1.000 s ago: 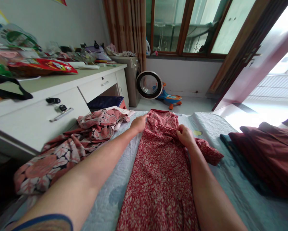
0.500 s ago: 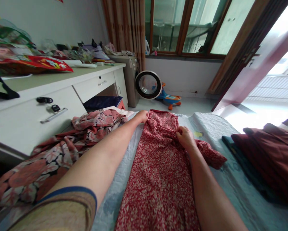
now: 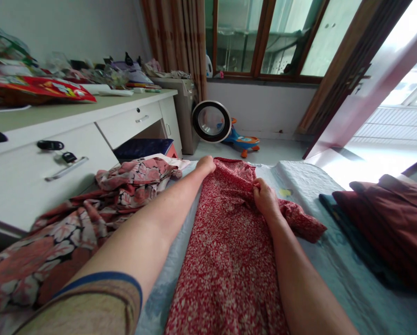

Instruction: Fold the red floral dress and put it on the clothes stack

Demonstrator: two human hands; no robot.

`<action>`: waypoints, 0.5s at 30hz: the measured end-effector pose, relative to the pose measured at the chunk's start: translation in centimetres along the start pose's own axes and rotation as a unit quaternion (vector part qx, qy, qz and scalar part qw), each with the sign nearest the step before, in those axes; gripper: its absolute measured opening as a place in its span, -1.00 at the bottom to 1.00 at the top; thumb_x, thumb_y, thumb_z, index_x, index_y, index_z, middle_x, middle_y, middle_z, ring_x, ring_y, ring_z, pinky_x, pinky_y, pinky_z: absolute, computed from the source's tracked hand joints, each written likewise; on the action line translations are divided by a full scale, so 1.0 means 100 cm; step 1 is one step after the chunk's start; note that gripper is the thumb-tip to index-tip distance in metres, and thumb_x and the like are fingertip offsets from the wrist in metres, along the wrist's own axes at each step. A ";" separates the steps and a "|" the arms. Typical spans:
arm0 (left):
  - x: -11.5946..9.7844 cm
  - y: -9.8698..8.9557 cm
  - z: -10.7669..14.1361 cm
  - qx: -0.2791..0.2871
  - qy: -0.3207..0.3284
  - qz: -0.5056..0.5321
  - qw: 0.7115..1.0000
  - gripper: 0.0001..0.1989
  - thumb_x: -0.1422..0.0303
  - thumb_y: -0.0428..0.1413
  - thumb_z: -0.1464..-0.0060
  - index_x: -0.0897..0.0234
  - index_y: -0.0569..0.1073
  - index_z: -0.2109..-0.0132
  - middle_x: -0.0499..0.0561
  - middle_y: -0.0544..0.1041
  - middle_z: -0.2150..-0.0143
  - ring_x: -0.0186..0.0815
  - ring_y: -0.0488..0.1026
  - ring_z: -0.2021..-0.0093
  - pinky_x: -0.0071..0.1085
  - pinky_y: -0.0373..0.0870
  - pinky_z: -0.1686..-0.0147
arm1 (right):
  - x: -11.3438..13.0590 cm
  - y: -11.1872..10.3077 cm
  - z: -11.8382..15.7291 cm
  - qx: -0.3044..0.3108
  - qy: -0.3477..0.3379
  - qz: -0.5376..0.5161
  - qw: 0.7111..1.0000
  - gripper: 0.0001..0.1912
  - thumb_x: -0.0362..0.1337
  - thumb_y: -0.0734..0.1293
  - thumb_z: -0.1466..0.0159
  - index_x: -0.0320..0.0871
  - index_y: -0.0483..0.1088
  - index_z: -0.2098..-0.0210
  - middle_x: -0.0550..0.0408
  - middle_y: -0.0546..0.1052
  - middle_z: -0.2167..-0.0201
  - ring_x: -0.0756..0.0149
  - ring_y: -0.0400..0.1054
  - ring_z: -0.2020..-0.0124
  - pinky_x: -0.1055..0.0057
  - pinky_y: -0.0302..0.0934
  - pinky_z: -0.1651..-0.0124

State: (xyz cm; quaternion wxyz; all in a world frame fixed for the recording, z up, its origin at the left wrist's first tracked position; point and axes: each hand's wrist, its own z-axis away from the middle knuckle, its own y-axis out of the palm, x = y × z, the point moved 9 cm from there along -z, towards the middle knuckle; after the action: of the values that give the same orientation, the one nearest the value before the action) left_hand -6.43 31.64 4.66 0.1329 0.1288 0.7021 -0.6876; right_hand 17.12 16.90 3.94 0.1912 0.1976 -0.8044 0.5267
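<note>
A red garment with a small pale floral print [image 3: 229, 251], perhaps a dress, lies lengthwise in front of me on a light blue bedspread [image 3: 292, 179]. Near its far left corner, my left hand [image 3: 205, 166] is closed on the cloth. My right hand [image 3: 265, 196] pinches the garment's right side, and a sleeve sticks out to the right beyond my wrist. Between my hands the cloth shows creases. Part of the left fingers is hidden from view.
Crumpled floral fabric [image 3: 131, 186] lies to my left beside a white desk [image 3: 65, 132] with cluttered top. Folded dark red clothes [image 3: 393, 218] are stacked at right. Beyond the bed stand a washing machine [image 3: 183, 111] with its round door open and a blue ride-on toy [image 3: 241, 137].
The view has shifted slightly, so the surroundings sit a little farther left. Both hands keep hold of the garment, and the cloth between them has moved a little.
</note>
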 end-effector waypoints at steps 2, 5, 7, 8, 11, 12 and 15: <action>0.004 0.012 0.005 0.008 -0.002 -0.004 1.000 -0.50 0.50 0.21 0.07 0.27 0.47 -0.09 0.14 0.61 0.05 -0.13 0.55 0.05 -0.40 0.41 0.09 | 0.000 0.001 0.001 0.015 0.015 0.040 0.999 -0.70 -0.33 0.18 -0.26 -0.11 0.39 0.05 0.00 0.58 0.22 0.17 0.41 0.19 0.34 0.17 0.11; 0.018 0.013 0.015 -0.030 -0.023 -0.015 0.999 -0.33 0.50 0.15 -0.01 0.28 0.25 -0.29 0.24 0.50 -0.12 -0.07 0.50 -0.05 -0.31 0.42 0.06 | -0.005 0.003 0.004 0.045 0.055 0.105 0.992 -0.65 -0.30 0.22 -0.27 -0.12 0.38 -0.04 -0.07 0.58 0.13 0.11 0.40 0.09 0.28 0.16 0.05; 0.025 0.006 0.021 -0.071 -0.026 -0.024 0.997 -0.42 0.50 0.03 -0.12 0.33 0.19 -0.30 0.33 0.42 -0.18 -0.01 0.43 -0.13 -0.20 0.39 -0.01 | -0.008 0.004 0.005 0.058 0.074 0.124 0.988 -0.68 -0.27 0.22 -0.29 -0.13 0.40 -0.02 -0.09 0.57 0.11 0.10 0.39 0.05 0.27 0.16 0.02; 0.026 0.004 0.024 -0.088 -0.017 -0.029 0.996 -0.49 0.50 -0.04 -0.17 0.34 0.23 -0.27 0.33 0.40 -0.18 0.00 0.40 -0.16 -0.16 0.36 -0.04 | -0.009 0.004 0.005 0.060 0.078 0.128 0.987 -0.70 -0.27 0.21 -0.30 -0.13 0.42 0.00 -0.09 0.57 0.10 0.11 0.39 0.04 0.27 0.16 0.01; 0.016 0.006 0.031 -0.103 0.059 -0.039 0.992 -0.63 0.50 -0.15 -0.24 0.24 0.39 -0.10 0.21 0.45 -0.12 -0.09 0.36 -0.18 -0.18 0.28 -0.14 | -0.010 0.005 0.004 0.059 0.071 0.128 0.987 -0.72 -0.27 0.21 -0.31 -0.13 0.44 0.04 -0.07 0.56 0.08 0.14 0.38 0.02 0.30 0.15 -0.01; 0.010 0.011 0.032 -0.096 0.091 -0.042 0.990 -0.66 0.49 -0.14 -0.25 0.21 0.43 -0.04 0.15 0.47 -0.10 -0.13 0.36 -0.17 -0.22 0.26 -0.16 | -0.010 0.006 0.003 0.058 0.068 0.127 0.988 -0.72 -0.28 0.21 -0.31 -0.12 0.44 0.04 -0.06 0.56 0.08 0.15 0.38 0.02 0.31 0.15 -0.01; -0.004 0.030 0.033 -0.064 0.156 -0.050 0.984 -0.70 0.45 -0.10 -0.25 0.18 0.47 0.01 0.06 0.49 -0.09 -0.22 0.36 -0.16 -0.32 0.24 -0.18 | -0.011 0.009 0.002 0.061 0.061 0.117 0.989 -0.71 -0.31 0.21 -0.30 -0.11 0.43 0.02 -0.03 0.57 0.08 0.18 0.39 0.04 0.33 0.15 0.00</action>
State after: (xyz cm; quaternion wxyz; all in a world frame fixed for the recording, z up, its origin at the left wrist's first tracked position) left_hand -4.94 28.42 1.98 -0.0046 0.1902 0.7621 -0.6188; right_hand 17.54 17.12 2.61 0.1646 0.0804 -0.7751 0.6046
